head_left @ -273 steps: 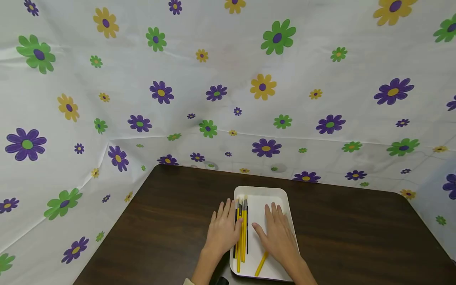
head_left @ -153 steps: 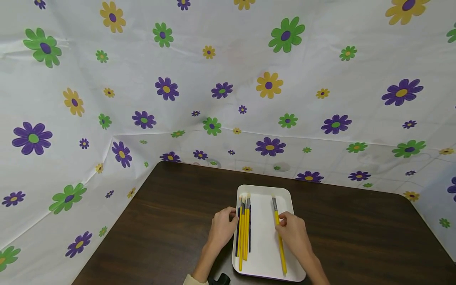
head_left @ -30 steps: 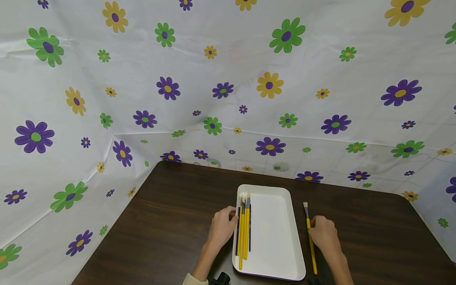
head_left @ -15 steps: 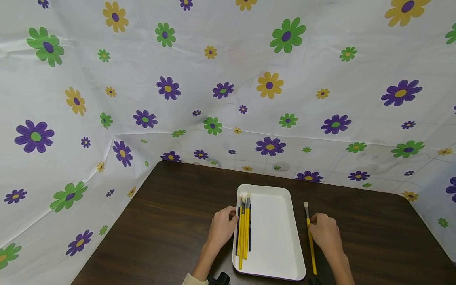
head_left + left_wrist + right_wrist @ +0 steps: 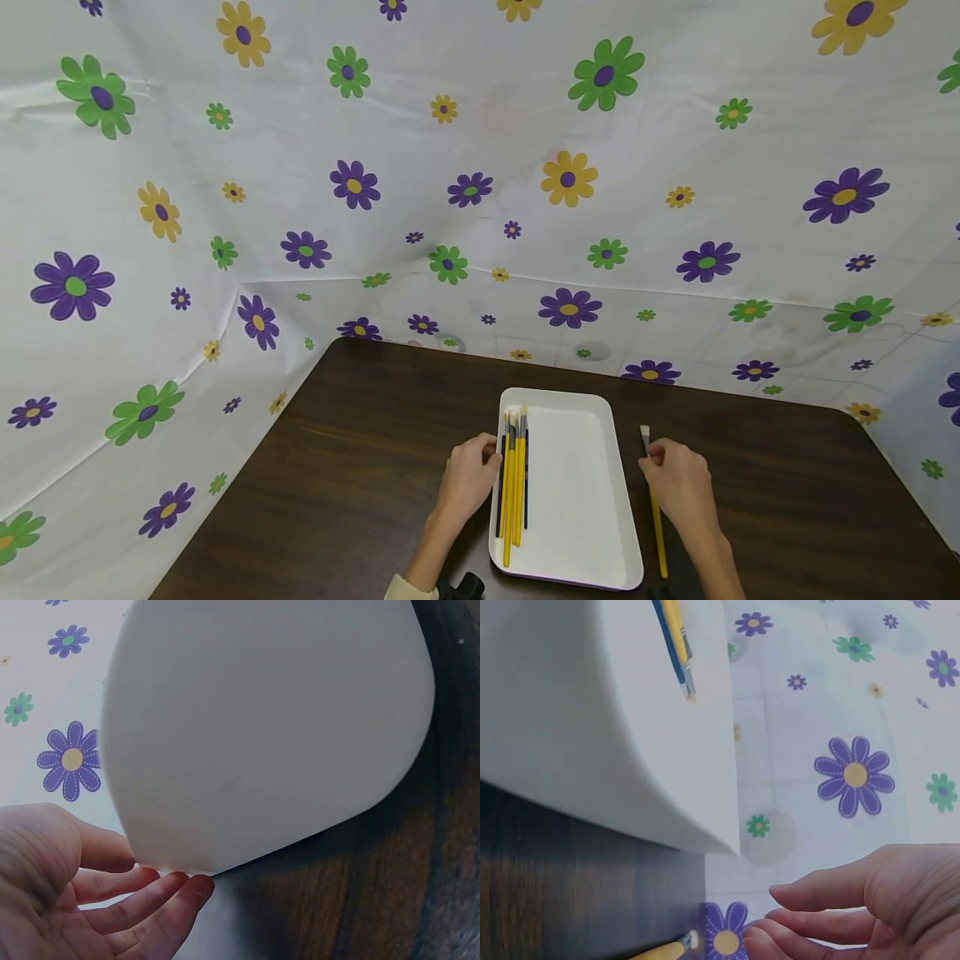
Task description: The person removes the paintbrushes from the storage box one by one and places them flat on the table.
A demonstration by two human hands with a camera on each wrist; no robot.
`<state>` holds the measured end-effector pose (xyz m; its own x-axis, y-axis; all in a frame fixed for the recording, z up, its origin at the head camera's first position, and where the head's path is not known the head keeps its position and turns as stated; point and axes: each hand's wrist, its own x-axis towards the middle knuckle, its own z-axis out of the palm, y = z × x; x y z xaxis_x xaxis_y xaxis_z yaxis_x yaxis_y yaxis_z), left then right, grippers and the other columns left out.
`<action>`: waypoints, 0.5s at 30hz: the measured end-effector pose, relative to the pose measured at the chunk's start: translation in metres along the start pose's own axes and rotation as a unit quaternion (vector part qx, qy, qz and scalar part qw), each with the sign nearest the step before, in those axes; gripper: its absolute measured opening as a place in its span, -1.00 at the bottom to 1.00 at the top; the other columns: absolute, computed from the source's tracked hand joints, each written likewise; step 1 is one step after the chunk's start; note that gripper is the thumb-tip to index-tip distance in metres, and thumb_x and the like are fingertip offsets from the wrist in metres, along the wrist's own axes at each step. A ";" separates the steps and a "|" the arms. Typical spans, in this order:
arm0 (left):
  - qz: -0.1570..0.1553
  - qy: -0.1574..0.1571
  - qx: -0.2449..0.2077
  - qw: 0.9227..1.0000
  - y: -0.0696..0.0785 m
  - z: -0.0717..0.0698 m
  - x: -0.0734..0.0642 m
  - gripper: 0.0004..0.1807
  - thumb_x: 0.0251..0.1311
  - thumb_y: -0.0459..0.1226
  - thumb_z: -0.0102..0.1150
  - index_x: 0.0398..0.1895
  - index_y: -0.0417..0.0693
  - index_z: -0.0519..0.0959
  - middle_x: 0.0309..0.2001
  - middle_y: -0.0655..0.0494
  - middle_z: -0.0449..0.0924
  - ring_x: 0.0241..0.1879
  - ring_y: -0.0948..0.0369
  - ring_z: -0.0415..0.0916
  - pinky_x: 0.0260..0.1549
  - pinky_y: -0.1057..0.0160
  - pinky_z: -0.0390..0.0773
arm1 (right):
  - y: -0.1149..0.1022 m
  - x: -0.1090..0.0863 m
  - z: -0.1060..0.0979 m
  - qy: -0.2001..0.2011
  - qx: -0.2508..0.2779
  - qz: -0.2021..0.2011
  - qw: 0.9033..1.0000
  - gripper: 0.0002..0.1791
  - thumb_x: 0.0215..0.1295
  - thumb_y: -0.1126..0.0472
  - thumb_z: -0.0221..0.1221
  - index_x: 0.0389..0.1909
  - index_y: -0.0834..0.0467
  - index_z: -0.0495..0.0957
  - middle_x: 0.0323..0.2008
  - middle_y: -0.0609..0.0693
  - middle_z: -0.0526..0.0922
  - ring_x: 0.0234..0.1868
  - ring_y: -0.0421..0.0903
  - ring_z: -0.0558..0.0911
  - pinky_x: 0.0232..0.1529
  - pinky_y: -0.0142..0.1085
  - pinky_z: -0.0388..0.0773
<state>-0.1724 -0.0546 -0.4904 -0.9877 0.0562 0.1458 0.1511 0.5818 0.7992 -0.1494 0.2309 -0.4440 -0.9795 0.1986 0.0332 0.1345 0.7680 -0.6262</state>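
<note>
A white rectangular tray [image 5: 573, 492] lies on the dark table with several yellow and dark paintbrushes [image 5: 512, 492] side by side along its left. My left hand [image 5: 467, 479] pinches the tray's left rim between thumb and fingers; the left wrist view shows the fingertips [image 5: 196, 889] at the edge. Right of the tray, a yellow flat paintbrush [image 5: 657, 533] lies on the table, pale bristles away from me. Above its upper part is my right hand [image 5: 681, 483], hiding some of the handle. In the right wrist view, its loosely bent fingers [image 5: 810, 926] appear apart from the brush.
The dark wood table [image 5: 360, 467] extends on both sides of the tray. A white flower-print sheet [image 5: 480, 167] hangs behind it and on the left. Part of a black object [image 5: 470, 586] shows beside my left wrist.
The lone paintbrush went from the tray to the table on the right, carried by my right hand. In the last second that hand slid up toward the bristles; my left hand stayed put.
</note>
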 end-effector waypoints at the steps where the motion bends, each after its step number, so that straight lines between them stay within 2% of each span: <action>1: 0.000 0.000 0.001 1.000 0.000 0.000 0.000 -0.78 0.35 -0.41 0.25 0.00 -0.30 0.68 -0.25 -0.02 0.69 -0.41 0.22 0.52 -0.43 0.22 0.53 | -0.002 -0.001 0.000 0.002 0.004 -0.004 1.000 -0.71 0.35 0.35 0.23 -0.08 0.54 0.60 -0.31 0.24 0.66 -0.42 0.01 0.54 -0.46 -0.20 0.51; 8: -0.001 -0.001 0.002 1.000 0.000 0.000 0.000 -0.79 0.36 -0.40 0.25 0.00 -0.29 0.68 -0.24 -0.02 0.69 -0.42 0.23 0.51 -0.43 0.22 0.52 | -0.016 -0.008 0.006 0.019 0.022 -0.033 0.999 -0.77 0.32 0.37 0.24 -0.13 0.49 0.63 -0.34 0.17 0.67 -0.39 0.02 0.58 -0.40 -0.19 0.53; 15: -0.002 -0.001 0.004 1.000 0.001 -0.001 0.000 -0.77 0.36 -0.39 0.25 0.02 -0.29 0.68 -0.22 -0.03 0.71 -0.39 0.21 0.55 -0.39 0.19 0.55 | -0.033 -0.014 0.018 0.022 0.037 -0.051 0.998 -0.79 0.27 0.39 0.28 -0.17 0.47 0.66 -0.40 0.10 0.65 -0.38 -0.01 0.58 -0.43 -0.29 0.52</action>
<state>-0.1721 -0.0548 -0.4894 -0.9885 0.0559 0.1408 0.1465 0.5887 0.7950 -0.1424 0.1918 -0.4378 -0.9797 0.1503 0.1325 0.0223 0.7389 -0.6735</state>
